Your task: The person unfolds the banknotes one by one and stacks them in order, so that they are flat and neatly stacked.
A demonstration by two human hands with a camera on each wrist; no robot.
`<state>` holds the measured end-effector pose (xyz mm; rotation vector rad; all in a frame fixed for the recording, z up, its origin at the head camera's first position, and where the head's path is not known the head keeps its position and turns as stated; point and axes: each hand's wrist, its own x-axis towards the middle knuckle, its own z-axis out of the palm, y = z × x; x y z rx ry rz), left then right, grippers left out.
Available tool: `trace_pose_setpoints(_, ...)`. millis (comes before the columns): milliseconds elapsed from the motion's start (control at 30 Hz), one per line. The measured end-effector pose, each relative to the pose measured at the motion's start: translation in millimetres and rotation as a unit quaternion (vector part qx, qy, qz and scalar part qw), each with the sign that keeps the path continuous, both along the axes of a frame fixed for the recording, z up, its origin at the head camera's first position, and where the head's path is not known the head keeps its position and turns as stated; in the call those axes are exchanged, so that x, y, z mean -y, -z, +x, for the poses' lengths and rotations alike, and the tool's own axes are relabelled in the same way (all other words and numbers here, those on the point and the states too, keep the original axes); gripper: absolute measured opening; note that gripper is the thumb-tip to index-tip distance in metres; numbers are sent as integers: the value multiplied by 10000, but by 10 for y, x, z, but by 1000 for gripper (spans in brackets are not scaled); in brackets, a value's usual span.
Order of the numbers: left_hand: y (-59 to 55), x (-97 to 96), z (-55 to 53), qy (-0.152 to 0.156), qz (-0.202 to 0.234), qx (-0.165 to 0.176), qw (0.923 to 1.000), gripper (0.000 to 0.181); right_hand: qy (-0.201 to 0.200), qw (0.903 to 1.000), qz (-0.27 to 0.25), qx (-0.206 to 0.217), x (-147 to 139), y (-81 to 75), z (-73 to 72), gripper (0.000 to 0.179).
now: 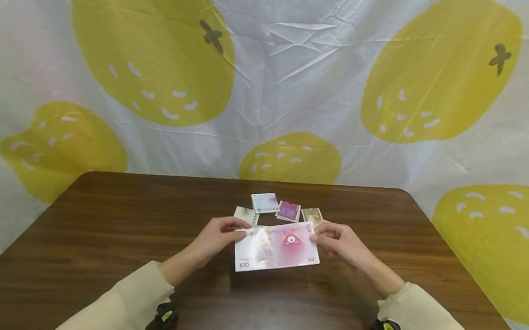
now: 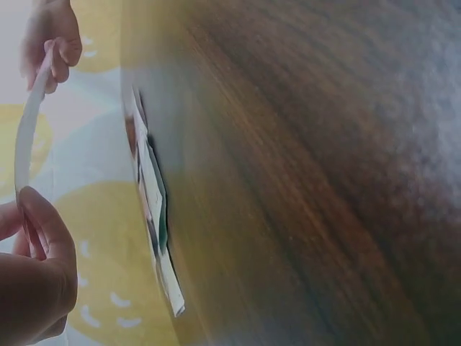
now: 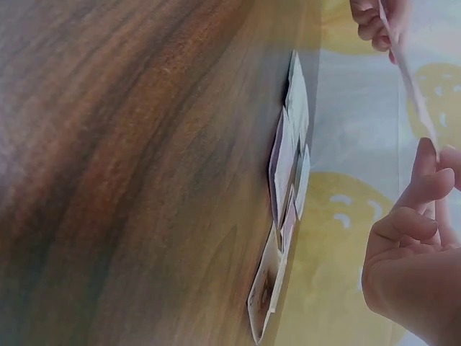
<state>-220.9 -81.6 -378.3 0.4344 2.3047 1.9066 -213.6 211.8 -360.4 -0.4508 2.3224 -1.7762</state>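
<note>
A pinkish-white 100 banknote (image 1: 275, 249) is held up by its two ends, its printed face toward me in the head view. My left hand (image 1: 217, 239) pinches its left end between thumb and fingers. The right hand (image 1: 338, 241) pinches the opposite end near the upper corner. In the left wrist view the banknote (image 2: 30, 130) appears nearly edge-on and slightly bowed, raised off the table. Behind it lie smaller folded notes: a pale blue one (image 1: 265, 203), a purple one (image 1: 290, 210), a brownish one (image 1: 311, 214) and a greenish one (image 1: 245, 214), partly covered by the banknote.
The dark wooden table (image 1: 110, 237) spans the front of the view. Beyond its far edge hangs a white cloth (image 1: 294, 87) printed with yellow fruit. Both forearms wear cream sleeves, with a dark wrist device (image 1: 167, 316) at the left cuff.
</note>
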Motion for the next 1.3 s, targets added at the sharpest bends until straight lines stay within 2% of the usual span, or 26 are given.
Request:
trace_pose_setpoints(133, -8, 16, 29, 157, -112, 2, 9998, 20, -307, 9993, -188, 52, -34, 30, 20, 42)
trace_pose_setpoints(233, -5, 32, 55, 347, -229, 4, 9991, 21, -609, 9980, -132, -144, -59, 55, 34, 50)
trace_pose_setpoints(300, -5, 46, 74, 480, -285, 80, 9984, 21, -782, 9965, -75, -286, -74, 77, 42, 48)
trace_pose_setpoints(400, -80, 61, 150, 650, -450, 181, 9967, 20, -915, 9952, -50, -335, -85, 119, 59, 40)
trace_pose_setpoints(533, -37, 102, 144, 905, -558, 273, 9940, 20, -993, 9948, -18, -206, -86, 180, 78, 37)
trace_pose_setpoints(633, 80, 146, 74, 1141, -605, 320, 9911, 20, -1037, 9946, 35, -92, -90, 226, 89, 37)
trace_pose_setpoints(700, 97, 160, 66, 1248, -685, 292, 9894, 18, -1068, 9943, 59, -17, -93, 255, 96, 37)
trace_pose_setpoints(933, 148, 154, 76, 1209, -1336, -18, 9836, 10, -1363, 9896, 438, -166, -72, 326, 109, 34)
trace_pose_setpoints(1300, 222, 123, 68, 1211, -1714, -565, 9761, 8, -1448, 9857, 836, -222, -73, 403, 82, 32)
